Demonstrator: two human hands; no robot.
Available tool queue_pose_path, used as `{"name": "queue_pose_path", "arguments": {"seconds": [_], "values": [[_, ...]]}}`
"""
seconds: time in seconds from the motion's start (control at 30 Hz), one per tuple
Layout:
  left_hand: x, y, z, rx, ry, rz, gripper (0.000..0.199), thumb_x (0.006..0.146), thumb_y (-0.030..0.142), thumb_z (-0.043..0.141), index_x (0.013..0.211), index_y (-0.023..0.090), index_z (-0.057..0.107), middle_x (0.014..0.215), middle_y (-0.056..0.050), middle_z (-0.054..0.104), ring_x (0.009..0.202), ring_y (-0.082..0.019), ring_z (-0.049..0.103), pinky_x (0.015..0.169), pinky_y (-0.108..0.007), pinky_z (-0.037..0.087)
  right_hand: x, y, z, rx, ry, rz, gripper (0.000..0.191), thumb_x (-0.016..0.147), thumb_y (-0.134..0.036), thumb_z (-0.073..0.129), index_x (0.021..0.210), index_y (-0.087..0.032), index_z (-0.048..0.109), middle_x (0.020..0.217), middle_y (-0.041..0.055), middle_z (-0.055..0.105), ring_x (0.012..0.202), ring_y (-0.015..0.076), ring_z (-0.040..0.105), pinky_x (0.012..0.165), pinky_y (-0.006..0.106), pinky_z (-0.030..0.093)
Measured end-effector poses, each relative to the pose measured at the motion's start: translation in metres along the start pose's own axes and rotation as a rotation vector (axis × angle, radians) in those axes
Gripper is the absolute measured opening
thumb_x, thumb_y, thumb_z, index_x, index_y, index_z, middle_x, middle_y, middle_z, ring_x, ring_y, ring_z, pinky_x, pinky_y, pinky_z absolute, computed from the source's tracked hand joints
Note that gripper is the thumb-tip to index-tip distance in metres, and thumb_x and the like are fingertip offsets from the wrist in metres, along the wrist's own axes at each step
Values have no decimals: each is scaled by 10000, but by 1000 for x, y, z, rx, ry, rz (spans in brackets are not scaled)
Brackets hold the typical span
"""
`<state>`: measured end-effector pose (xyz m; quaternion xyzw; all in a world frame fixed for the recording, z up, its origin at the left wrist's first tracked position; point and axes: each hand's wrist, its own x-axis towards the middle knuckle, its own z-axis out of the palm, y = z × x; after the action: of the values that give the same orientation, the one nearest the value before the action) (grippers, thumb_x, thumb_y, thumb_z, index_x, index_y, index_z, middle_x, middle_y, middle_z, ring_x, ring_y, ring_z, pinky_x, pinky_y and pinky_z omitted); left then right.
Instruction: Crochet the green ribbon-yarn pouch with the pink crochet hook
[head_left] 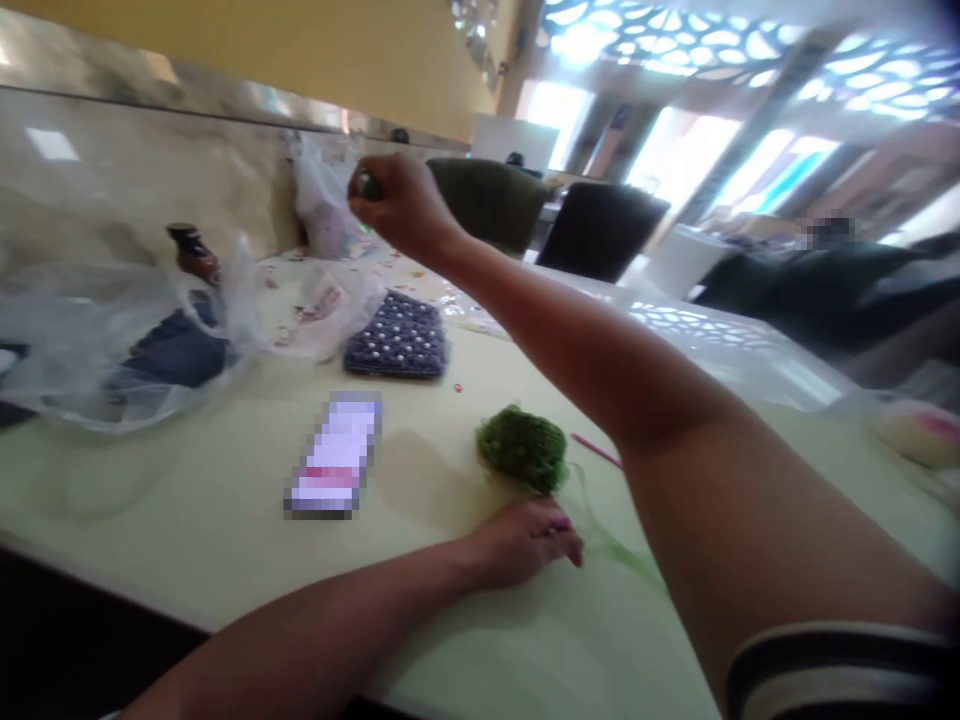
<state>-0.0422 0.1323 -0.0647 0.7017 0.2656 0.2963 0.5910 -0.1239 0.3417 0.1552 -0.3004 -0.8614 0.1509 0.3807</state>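
My right hand [401, 200] is raised over the far side of the table, its fingers closed around a small dark, rounded thing [367, 185] that is too small to name. Low over the pale table [247, 560], my left hand [525, 540] has its fingers curled together, with a pink spot among them; what it holds, if anything, is hidden. Just beyond it lies a green crocheted piece [523, 447], close to the back of the hand. A pale green strand [615, 545] trails to the right, and a thin pink stick [597, 450] lies beside my right forearm.
A phone [334, 455] lies left of centre. Behind it are a dark pouch with white beads [397, 338], plastic bags [326, 310] and a dark-capped bottle [193, 250]. Chairs [600, 230] stand beyond the table, and a blurred person [817, 290] is at the far right.
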Motion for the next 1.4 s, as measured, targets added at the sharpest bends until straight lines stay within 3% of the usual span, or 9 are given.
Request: {"name": "queue_pose_path", "arguments": {"seconds": [0.1, 0.2, 0.33, 0.47, 0.63, 0.9, 1.1, 1.23, 1.4], "values": [[-1, 5, 2, -10, 33, 37, 284, 903, 347, 557, 753, 152, 699, 901, -60, 584, 829, -169, 530, 805, -293, 417, -102, 0, -81, 80, 158, 58, 176, 868, -171, 498, 957, -78, 619, 765, -61, 558, 748, 88, 647, 691, 240, 495], [-6, 12, 1, -36, 75, 36, 313, 898, 401, 565, 759, 151, 692, 975, -71, 606, 893, -176, 544, 820, -276, 409, -218, 2, -135, 309, 335, 242, 90, 822, -212, 621, 902, -174, 605, 690, -55, 571, 596, 64, 605, 599, 238, 505], [-8, 18, 2, -102, 187, -73, 374, 908, 486, 518, 851, 143, 658, 745, -18, 580, 520, -83, 368, 501, -231, 303, -342, 15, -161, 723, 456, 603, 196, 736, -294, 728, 863, -238, 590, 751, 3, 672, 622, 116, 644, 573, 263, 524], [0, 24, 6, -166, 297, -150, 369, 887, 514, 536, 825, 154, 587, 610, 37, 470, 453, -61, 255, 428, -210, 180, -408, 30, -155, 962, 461, 796, 337, 687, -364, 785, 960, -247, 625, 861, 29, 716, 736, 154, 694, 587, 254, 543], [22, 39, 23, -173, 408, -224, 354, 828, 510, 620, 843, 160, 575, 569, 80, 326, 447, -49, 208, 418, -184, 136, -439, 49, -140, 1238, 475, 775, 342, 713, -418, 786, 969, -229, 661, 691, -30, 659, 631, 111, 653, 603, 231, 543], [63, 47, 44, -185, 353, -232, 353, 785, 457, 691, 957, 165, 590, 573, 97, 290, 436, -37, 186, 422, -184, 128, -453, 59, -146, 1334, 330, 669, 352, 747, -314, 737, 1063, -202, 630, 845, 4, 679, 728, 134, 671, 766, 303, 560], [54, 36, 49, -94, 306, -243, 304, 827, 460, 663, 872, 176, 565, 574, 90, 296, 457, -44, 208, 433, -188, 148, -450, 48, -149, 1154, 267, 709, 238, 772, -338, 714, 845, -197, 537, 686, -53, 557, 582, 94, 580, 622, 250, 533], [44, 34, 52, 22, 309, -259, 311, 835, 479, 651, 827, 180, 568, 574, 81, 316, 475, -55, 229, 439, -194, 179, -451, 45, -137, 822, 219, 710, 412, 794, -475, 683, 645, -196, 419, 529, -84, 387, 434, 60, 408, 395, 177, 404], [40, 41, 60, 252, 239, -215, 293, 858, 468, 618, 810, 178, 618, 641, 35, 489, 555, -86, 369, 509, -204, 299, -453, 40, -117, 692, 235, 742, 360, 726, -518, 734, 861, -204, 620, 664, -54, 497, 502, 69, 441, 362, 171, 423]]}}
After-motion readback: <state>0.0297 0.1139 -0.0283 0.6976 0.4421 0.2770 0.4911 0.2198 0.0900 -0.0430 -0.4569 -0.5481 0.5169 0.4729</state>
